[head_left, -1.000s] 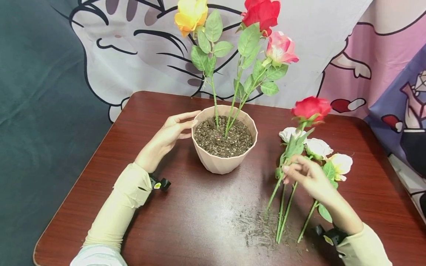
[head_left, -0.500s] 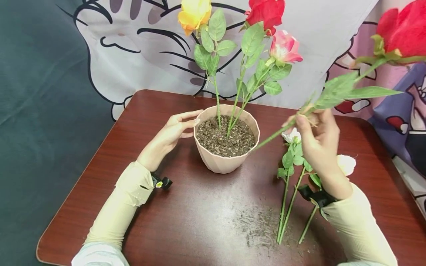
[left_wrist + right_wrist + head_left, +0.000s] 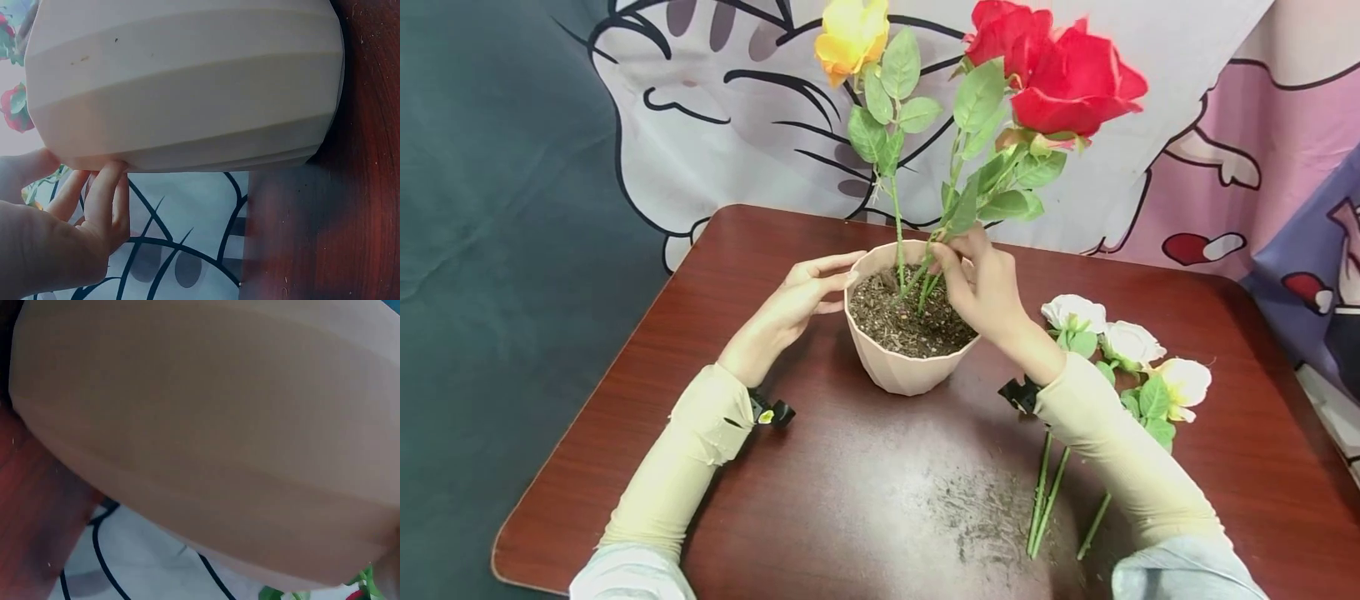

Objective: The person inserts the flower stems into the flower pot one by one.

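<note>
In the head view, my right hand [image 3: 992,287] pinches the stem of a red rose [image 3: 1078,83] over the pot, its stem end at the soil. A faceted pale pink flowerpot [image 3: 906,371] holds dark soil [image 3: 887,325]. A yellow rose [image 3: 852,37] and another red rose [image 3: 1006,35] stand in it; the held bloom hides most of a pink rose. At the pot's left side, my left hand [image 3: 786,308] touches the wall near the rim with extended fingers. The left wrist view shows its fingertips [image 3: 112,169] against the pot wall. Pot wall [image 3: 206,425] fills the right wrist view.
To the right, white roses [image 3: 1073,312] and a cream rose [image 3: 1183,385] lie on the brown table [image 3: 820,508], partly under my right forearm. Soil crumbs [image 3: 981,508] are scattered in front of the pot. A cartoon-printed curtain [image 3: 700,158] hangs behind the table.
My right hand has lifted the red rose from beside the lying flowers and carried it left to the pot, its stem now at the soil. My left hand stays at the pot.
</note>
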`<state>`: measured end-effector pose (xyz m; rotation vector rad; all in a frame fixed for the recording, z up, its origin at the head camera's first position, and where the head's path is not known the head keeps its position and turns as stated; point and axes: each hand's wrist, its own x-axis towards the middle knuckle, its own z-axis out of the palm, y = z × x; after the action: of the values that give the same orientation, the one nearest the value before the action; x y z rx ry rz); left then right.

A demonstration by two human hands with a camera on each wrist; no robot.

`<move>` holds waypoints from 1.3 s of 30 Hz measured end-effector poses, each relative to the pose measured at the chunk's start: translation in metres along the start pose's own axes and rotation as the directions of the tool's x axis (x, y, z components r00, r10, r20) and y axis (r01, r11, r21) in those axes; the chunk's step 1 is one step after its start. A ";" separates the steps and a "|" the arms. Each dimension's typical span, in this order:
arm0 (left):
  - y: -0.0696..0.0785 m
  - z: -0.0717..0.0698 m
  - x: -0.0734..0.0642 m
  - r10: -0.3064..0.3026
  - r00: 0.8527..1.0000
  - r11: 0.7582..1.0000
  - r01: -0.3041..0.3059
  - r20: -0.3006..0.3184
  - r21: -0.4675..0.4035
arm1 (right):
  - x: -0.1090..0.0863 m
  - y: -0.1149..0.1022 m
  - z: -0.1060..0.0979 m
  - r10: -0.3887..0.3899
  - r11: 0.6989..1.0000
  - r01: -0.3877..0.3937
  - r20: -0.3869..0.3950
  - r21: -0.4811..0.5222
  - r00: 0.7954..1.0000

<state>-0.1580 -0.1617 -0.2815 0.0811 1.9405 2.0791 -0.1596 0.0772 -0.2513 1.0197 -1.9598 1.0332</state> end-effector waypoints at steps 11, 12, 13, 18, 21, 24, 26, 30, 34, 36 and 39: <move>0.000 0.000 -0.001 -0.007 1.000 1.000 0.007 0.000 0.016 | 0.008 0.006 0.009 -0.117 0.993 0.119 0.177 -0.003 0.977; -0.001 -0.001 -0.001 -0.006 1.000 1.000 0.006 0.000 0.016 | 0.009 0.006 0.011 -0.121 0.993 0.122 0.187 0.006 0.975; -0.001 -0.002 -0.001 -0.005 1.000 1.000 0.005 -0.001 0.014 | 0.010 0.007 0.014 -0.122 0.992 0.121 0.196 0.014 0.973; -0.003 -0.003 -0.002 -0.003 1.000 1.000 0.003 -0.003 0.007 | 0.016 0.003 0.027 -0.115 0.993 0.115 0.289 0.016 0.950; -0.002 -0.002 -0.002 -0.009 1.000 1.000 0.009 -0.011 0.011 | 0.017 0.001 0.033 -0.118 0.992 0.124 0.346 0.006 0.931; -0.001 0.000 0.000 -0.011 1.000 1.000 0.011 -0.015 0.025 | 0.018 0.002 0.036 -0.112 0.992 0.122 0.351 -0.007 0.930; 0.001 0.002 0.002 -0.008 1.000 0.999 0.008 -0.017 0.035 | 0.019 0.003 0.036 -0.102 0.993 0.116 0.352 -0.020 0.930; 0.002 0.003 0.003 -0.017 1.000 0.999 0.018 -0.026 0.035 | 0.021 0.006 0.036 -0.086 0.995 0.100 0.371 -0.018 0.925; 0.001 0.002 0.003 -0.018 1.000 0.999 0.019 -0.019 0.036 | 0.020 0.007 0.036 -0.070 0.997 0.074 0.372 0.005 0.925; 0.000 0.001 0.002 -0.012 1.000 0.999 0.013 -0.013 0.038 | 0.018 0.008 0.037 -0.040 0.999 0.040 0.371 0.009 0.928; 0.000 0.000 0.000 -0.007 1.000 0.999 0.007 -0.005 0.038 | 0.016 0.010 0.037 0.013 0.999 -0.025 0.370 0.028 0.929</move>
<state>-0.1581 -0.1617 -0.2815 0.0777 1.9805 2.0404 -0.1830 0.0436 -0.2578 1.2919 -2.2624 0.9353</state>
